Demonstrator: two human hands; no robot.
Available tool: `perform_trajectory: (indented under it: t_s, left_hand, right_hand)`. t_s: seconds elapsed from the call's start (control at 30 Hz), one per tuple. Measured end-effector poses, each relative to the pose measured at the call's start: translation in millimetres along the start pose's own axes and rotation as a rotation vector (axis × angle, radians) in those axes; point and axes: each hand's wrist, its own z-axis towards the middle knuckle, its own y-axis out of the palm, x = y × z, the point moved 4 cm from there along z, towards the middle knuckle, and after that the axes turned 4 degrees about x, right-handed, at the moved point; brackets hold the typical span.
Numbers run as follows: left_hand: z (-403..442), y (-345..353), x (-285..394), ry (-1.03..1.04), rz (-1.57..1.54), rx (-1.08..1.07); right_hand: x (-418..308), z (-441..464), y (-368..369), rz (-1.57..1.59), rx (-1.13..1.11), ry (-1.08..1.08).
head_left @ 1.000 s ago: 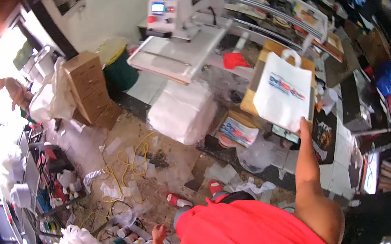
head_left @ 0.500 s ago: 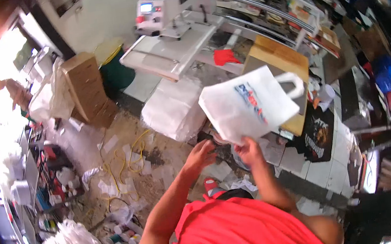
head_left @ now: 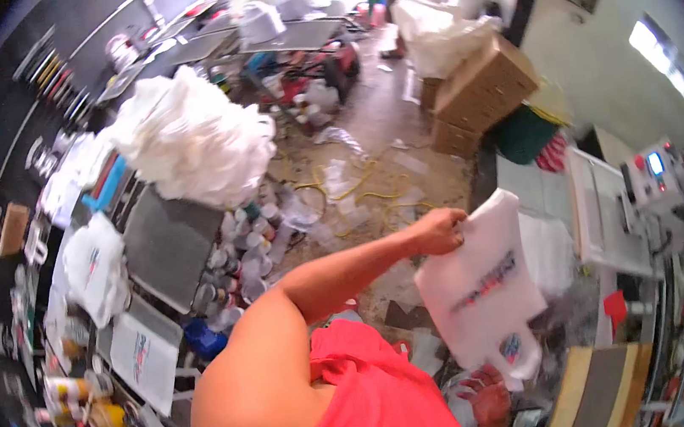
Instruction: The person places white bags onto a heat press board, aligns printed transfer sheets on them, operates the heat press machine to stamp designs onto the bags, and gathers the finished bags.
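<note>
My left hand (head_left: 438,232), its arm stretched out ahead of me, is closed on the upper edge of a white tote bag (head_left: 457,285). The bag hangs tilted, printed side towards me with blurred dark and red lettering, and its handle end points down. Close to that lower end is my right hand (head_left: 487,394), palm up with its fingers apart. Whether the right fingers touch the bag I cannot tell. Another white printed bag (head_left: 144,357) lies flat on a board at the left, below a white bag bundle (head_left: 96,265).
A large heap of white bags (head_left: 188,138) stands at the upper left beside a dark grey platen (head_left: 171,247). Several jars (head_left: 226,275) and a yellow cord (head_left: 356,190) lie on the littered floor. Cardboard boxes (head_left: 484,85) and a press machine (head_left: 662,178) are to the right.
My view has swung left, away from the press. The tote bag, held by my right hand before, is now in my left hand. My right hand's fingers have opened.
</note>
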Motion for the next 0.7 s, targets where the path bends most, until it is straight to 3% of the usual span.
perform_trajectory:
  t_s: [0.03,0.1,0.23,0.3,0.37,0.47,0.57,0.63,0.7]
  left_hand:
    - [-6,-34,-7,0.096,0.115,0.095]
    - [-16,-90,3,0.074,0.27,0.098]
    - [-25,-183,-22,0.193,0.477,0.166]
    - [-28,-234,-29,0.069,0.531,0.139]
    - [-30,-287,-39,0.0,0.616,0.126]
    - [-36,-367,-75,-0.02,0.681,0.175]
    - [-30,-437,-117,0.108,0.74,0.142]
    - [-38,-468,-133,0.043,0.627,0.188]
    - [-44,-493,-148,0.064,0.527,0.21]
  right_hand:
    - [-4,14,0,-0.013,-0.029,0.021]
    - [-28,50,-18,-0.158,0.176,0.021]
    - [-31,122,2,-0.327,0.261,0.044]
    - [-15,157,30,-0.335,0.311,0.083]
    - [19,204,36,-0.579,0.372,0.143]
    - [87,265,70,-0.696,0.361,0.234]
    - [161,310,115,-0.841,0.327,0.383]
    - [189,327,149,-0.799,0.312,0.415]
    - [219,344,182,-1.035,0.127,0.5]
